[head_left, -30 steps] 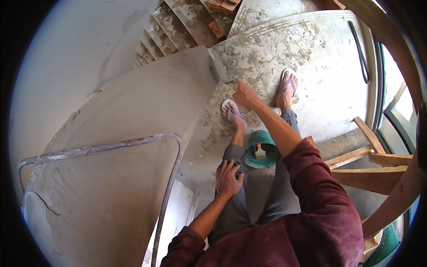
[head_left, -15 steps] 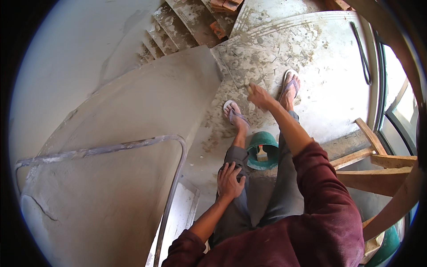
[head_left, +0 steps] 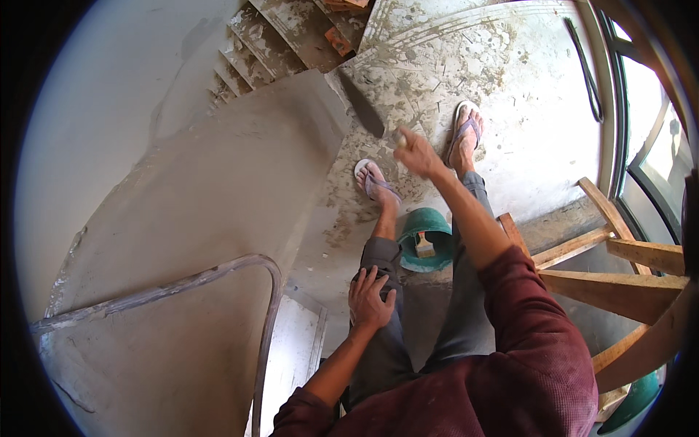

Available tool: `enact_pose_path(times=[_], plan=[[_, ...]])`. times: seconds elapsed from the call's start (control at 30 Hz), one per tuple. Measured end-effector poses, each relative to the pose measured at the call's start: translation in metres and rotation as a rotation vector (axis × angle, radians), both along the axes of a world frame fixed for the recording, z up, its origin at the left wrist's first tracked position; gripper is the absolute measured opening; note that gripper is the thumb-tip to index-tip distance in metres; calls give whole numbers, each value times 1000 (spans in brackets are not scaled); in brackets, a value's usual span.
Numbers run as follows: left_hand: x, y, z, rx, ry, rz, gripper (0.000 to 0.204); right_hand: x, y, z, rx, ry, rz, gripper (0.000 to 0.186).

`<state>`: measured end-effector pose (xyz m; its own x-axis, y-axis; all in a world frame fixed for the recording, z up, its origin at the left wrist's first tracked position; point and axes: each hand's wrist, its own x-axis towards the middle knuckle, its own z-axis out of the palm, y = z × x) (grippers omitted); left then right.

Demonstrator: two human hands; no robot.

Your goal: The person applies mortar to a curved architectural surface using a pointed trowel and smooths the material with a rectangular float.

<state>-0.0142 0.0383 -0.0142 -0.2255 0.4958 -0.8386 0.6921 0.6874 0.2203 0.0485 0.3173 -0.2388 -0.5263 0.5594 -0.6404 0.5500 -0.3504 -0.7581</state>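
Several left fingers (head_left: 363, 282) splay on trousers (head_left: 386, 353); right fingers (head_left: 409, 152) clasp a trowel (head_left: 363, 107).

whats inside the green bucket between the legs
A paintbrush with pale bristles shows inside the green bucket. Whatever lies directly behind the brush is covered by it, and the shadowed depth of the bucket is too dark to make out.

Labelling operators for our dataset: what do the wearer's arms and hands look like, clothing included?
Left hand and right hand: both bare, no gloves, no watch or bracelet visible. Left sleeve and right sleeve: dark maroon, fine-textured fabric, pushed up so the forearms are bare. No cables on either arm.
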Motion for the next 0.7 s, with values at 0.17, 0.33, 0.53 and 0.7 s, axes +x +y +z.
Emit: enact_pose_path(times=[0.17,0.33,0.53,0.7], plan=[[-13,-1,-2,-5,-8,-38,43,-13,20,-106,129,-154,116,29],[-17,3,-1,-9,0,-26,43,-42,8,-129,160,-167,195,27],[-17,7,-1,-11,-8,-22,43,-48,6,-138,132,-200,213,26],[-18,6,0,-6,-2,-10,43,-50,7,-142,129,-170,232,27]])
